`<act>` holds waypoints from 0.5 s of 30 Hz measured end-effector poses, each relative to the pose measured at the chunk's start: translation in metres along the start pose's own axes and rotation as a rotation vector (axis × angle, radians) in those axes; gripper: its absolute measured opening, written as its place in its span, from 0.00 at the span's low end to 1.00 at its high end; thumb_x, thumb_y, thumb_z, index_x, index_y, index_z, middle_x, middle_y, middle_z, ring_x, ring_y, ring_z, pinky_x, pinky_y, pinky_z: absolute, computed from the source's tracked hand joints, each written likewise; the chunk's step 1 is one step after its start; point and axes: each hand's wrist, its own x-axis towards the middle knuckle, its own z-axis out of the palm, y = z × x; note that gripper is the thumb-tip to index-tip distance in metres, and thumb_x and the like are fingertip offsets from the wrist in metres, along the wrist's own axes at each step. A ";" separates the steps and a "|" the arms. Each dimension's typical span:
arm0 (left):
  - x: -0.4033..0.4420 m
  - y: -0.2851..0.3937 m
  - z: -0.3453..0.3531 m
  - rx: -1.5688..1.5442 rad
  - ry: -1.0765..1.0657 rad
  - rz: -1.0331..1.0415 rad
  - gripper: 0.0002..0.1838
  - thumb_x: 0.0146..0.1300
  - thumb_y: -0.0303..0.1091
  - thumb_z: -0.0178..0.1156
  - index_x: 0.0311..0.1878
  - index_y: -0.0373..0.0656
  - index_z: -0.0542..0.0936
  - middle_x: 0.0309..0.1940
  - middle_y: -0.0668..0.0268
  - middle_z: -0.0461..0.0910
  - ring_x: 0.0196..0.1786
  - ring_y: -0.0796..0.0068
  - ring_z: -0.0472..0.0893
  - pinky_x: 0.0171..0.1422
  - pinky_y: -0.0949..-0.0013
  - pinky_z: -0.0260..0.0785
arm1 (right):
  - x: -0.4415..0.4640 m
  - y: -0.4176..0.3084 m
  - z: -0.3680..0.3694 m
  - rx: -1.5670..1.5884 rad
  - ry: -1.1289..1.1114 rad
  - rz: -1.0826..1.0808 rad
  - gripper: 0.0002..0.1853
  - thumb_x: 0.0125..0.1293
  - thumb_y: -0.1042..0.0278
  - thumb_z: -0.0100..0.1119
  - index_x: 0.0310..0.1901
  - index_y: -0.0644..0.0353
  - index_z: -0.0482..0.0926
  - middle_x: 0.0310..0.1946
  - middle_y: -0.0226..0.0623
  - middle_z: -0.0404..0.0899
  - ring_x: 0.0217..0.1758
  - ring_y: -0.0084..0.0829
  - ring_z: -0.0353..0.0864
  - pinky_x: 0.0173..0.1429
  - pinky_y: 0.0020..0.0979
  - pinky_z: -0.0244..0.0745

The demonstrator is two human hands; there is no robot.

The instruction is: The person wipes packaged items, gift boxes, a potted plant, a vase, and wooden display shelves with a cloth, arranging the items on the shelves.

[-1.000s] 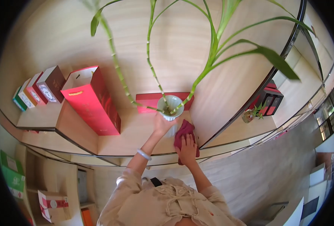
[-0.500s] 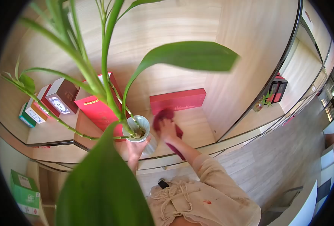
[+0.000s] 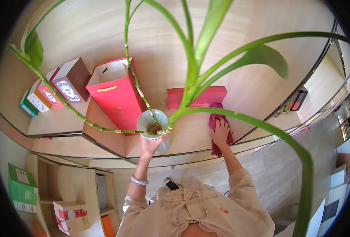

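My left hand (image 3: 149,146) is wrapped round a pale, ribbed vase (image 3: 142,120) from the front side. Long green lucky bamboo stalks (image 3: 138,85) rise out of the vase and spread across the view. Some brown matter shows inside its mouth. My right hand (image 3: 221,132) presses a dark red cloth (image 3: 216,148) against the wooden shelf (image 3: 184,138), with the fingers over the fabric. Just behind the cloth stands a long red box (image 3: 175,97) against the shelf's back. A red gift bag (image 3: 121,96) with a yellow handle stands left of the vase.
Several small boxes (image 3: 73,77) stand on a higher shelf at left. A dark edge (image 3: 103,146) runs along the shelf fronts. Lower left are a green box (image 3: 21,187) and a cardboard box (image 3: 72,215). A dark framed item (image 3: 299,98) stands in the right compartment.
My right hand and the cloth have shifted right along the shelf. My left hand still holds the vase. The view has moved, and the bamboo leaves now cross it differently.
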 end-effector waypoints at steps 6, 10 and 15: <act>0.000 -0.023 -0.005 -0.064 -0.064 -0.057 0.25 0.45 0.30 0.74 0.47 0.35 0.75 0.40 0.63 0.81 0.42 0.74 0.80 0.48 0.68 0.73 | -0.036 -0.115 0.007 0.158 -0.043 -0.504 0.24 0.53 0.57 0.61 0.49 0.61 0.73 0.58 0.49 0.68 0.55 0.48 0.67 0.51 0.48 0.64; -0.001 -0.024 -0.008 -0.033 -0.084 -0.082 0.25 0.45 0.31 0.74 0.47 0.35 0.75 0.39 0.62 0.81 0.42 0.74 0.80 0.48 0.68 0.73 | -0.067 -0.134 -0.010 0.459 -0.084 -0.542 0.20 0.50 0.65 0.64 0.44 0.66 0.73 0.56 0.51 0.69 0.56 0.50 0.67 0.59 0.43 0.66; -0.004 -0.020 -0.007 0.069 -0.057 0.017 0.28 0.47 0.32 0.74 0.49 0.34 0.73 0.41 0.62 0.80 0.43 0.71 0.80 0.50 0.67 0.73 | -0.012 -0.134 -0.042 1.901 -0.540 0.369 0.19 0.69 0.61 0.52 0.55 0.66 0.71 0.57 0.42 0.69 0.60 0.29 0.68 0.62 0.35 0.65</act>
